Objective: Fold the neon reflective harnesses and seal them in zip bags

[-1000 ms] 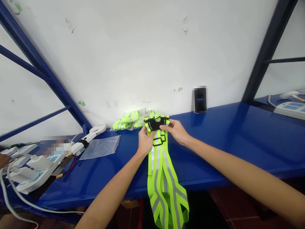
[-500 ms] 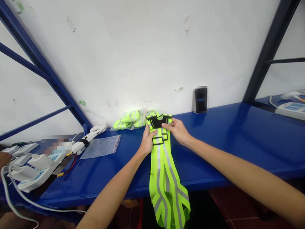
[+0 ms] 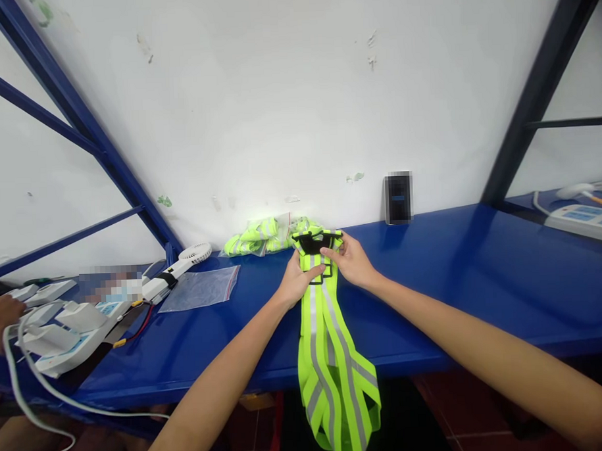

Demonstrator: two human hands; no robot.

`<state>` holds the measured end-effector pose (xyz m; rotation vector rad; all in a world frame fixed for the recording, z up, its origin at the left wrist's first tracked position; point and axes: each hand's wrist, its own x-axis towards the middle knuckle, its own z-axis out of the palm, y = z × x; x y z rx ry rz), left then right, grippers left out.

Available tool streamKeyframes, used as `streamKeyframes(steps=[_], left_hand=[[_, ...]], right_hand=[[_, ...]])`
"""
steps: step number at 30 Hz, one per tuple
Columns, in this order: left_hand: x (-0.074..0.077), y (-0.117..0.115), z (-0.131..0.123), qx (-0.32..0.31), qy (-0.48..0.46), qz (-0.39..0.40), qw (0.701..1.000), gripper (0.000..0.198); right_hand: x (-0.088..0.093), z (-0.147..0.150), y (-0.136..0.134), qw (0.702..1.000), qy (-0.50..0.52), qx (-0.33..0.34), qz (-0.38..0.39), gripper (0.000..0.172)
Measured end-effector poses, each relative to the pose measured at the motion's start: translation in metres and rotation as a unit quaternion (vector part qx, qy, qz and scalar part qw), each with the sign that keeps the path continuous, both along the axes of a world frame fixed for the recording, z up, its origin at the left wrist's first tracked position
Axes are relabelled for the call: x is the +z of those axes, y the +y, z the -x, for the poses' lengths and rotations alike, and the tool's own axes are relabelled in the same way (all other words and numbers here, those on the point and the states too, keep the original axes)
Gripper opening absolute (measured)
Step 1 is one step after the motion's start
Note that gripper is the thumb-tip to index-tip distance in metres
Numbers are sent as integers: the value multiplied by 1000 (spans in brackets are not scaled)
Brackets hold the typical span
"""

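Between my hands is a neon-yellow reflective vest (image 3: 318, 330) made of straps with silver stripes. Its upper end has black fittings and black buckles, and its lower straps hang in loops past the table's front edge. My left hand (image 3: 303, 278) is closed on the left side of the straps, thumb lying across near the rectangular buckles. On the right side, my right hand (image 3: 350, 258) pinches the upper end by the black part. The fingers behind the straps are hidden. Just beyond lie bagged yellow reflective straps (image 3: 255, 237) against the wall.
On the blue table (image 3: 431, 280) a clear zip bag (image 3: 199, 288) lies left of the vest. Further left are a white handheld fan (image 3: 194, 253), a power strip (image 3: 71, 348) with plugs and cables, and another person's hand (image 3: 2, 320). A dark blurred object (image 3: 399, 197) leans on the wall.
My left thumb has shifted down and right across the buckles. The vest's top edge has tipped slightly, and its hanging straps have swung a little to the right.
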<state>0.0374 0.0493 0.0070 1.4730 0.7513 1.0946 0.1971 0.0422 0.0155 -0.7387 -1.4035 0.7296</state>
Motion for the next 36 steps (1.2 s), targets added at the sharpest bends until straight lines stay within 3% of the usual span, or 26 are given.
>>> streamKeyframes(steps=[4, 9, 13, 18, 22, 25, 28, 30, 33, 36], left_hand=[[-3, 2, 0, 5, 3, 20, 1000, 67], [-4, 5, 0, -9, -57, 64, 996, 61], [0, 5, 1, -16, -110, 104, 988, 76], [4, 2, 1, -9, -143, 140, 980, 65], [6, 4, 4, 3, -146, 135, 980, 78], [6, 8, 9, 16, -169, 132, 977, 85], [4, 11, 14, 4, -141, 121, 983, 66], [1, 12, 16, -10, -108, 102, 989, 53], [-4, 14, 17, -19, -82, 66, 994, 50], [-8, 18, 19, -2, -52, 36, 998, 49]], right_hand=[[5, -4, -4, 999, -37, 7, 11, 55], [7, -5, -7, 996, -47, 74, -9, 19], [2, -3, -7, 996, -38, 74, 8, 9], [2, -5, -7, 996, -67, 54, 16, 25], [9, -14, -10, 989, -121, 84, 26, 32], [10, -15, -10, 981, -98, 133, 105, 37], [8, -13, -8, 964, -21, 177, 199, 66], [6, -11, -7, 954, 5, 186, 235, 75], [5, -12, -5, 956, -13, 171, 237, 58], [4, -13, -5, 970, -51, 159, 177, 46]])
